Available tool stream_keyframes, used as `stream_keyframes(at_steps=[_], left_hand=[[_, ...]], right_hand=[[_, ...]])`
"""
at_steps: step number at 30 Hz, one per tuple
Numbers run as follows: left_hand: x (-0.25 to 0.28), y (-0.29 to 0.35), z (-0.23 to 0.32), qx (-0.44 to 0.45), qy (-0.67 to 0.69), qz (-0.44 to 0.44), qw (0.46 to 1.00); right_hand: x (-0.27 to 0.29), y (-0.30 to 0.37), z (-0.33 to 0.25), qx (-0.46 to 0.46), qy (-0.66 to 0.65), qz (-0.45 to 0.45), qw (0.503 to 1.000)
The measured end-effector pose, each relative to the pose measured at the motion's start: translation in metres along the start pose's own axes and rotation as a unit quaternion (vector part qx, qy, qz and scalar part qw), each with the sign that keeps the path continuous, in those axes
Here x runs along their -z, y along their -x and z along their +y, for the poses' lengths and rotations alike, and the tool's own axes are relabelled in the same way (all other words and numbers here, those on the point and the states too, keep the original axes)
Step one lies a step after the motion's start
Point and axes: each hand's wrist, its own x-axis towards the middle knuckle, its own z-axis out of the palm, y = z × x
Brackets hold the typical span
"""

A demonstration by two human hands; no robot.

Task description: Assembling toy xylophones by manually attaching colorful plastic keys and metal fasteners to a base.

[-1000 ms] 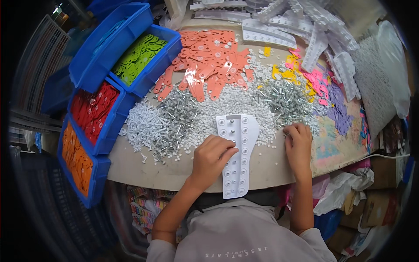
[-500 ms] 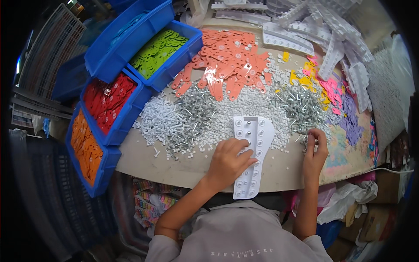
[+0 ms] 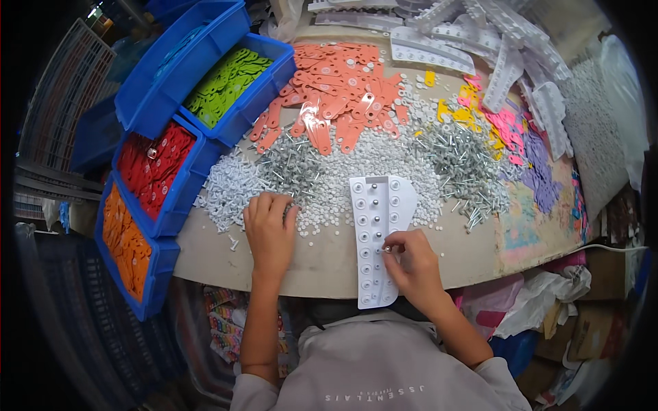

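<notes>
A white plastic holder (image 3: 364, 270) lies on the table in front of me, long and curved on its right edge. Round sockets line both its sides, and small metal pins stand along its middle channel. My right hand (image 3: 417, 268) is over its right edge, thumb and forefinger pinching a small shiny metal screw (image 3: 388, 249) at the channel. My left hand (image 3: 269, 233) is at the near edge of a pile of metal screws (image 3: 291, 164), next to white plastic pegs (image 3: 229, 188). Its fingers are bent toward the thumb; whatever lies between the fingertips is hidden.
Small white caps (image 3: 377, 151) cover the table's middle. Beyond are coral strips (image 3: 343, 75). Another screw pile (image 3: 456, 164) lies right, near yellow, pink and purple pieces (image 3: 541, 178). Blue bins (image 3: 223, 127) line the left; more white holders (image 3: 504, 75) are heaped far right.
My left hand has left the holder for the left screw pile. My right hand has come from the right screw pile to the holder, bringing a screw. The view has shifted slightly.
</notes>
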Motion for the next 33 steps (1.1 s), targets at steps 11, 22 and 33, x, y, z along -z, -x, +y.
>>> stream_keyframes(at_steps=[11, 22, 33], left_hand=[[-0.002, -0.002, 0.002, 0.007, 0.025, 0.032, 0.999], [0.018, 0.021, 0.055, -0.038, 0.318, -0.066, 0.945], [-0.010, 0.047, 0.081, -0.127, 0.300, -0.111, 0.939]], right_hand=[[0.002, -0.005, -0.003, 0.099, 0.125, -0.051, 0.986], [0.074, -0.024, 0.062, -0.005, 0.339, 0.101, 0.935], [0.055, -0.024, 0.051, 0.003, 0.282, 0.181, 0.942]])
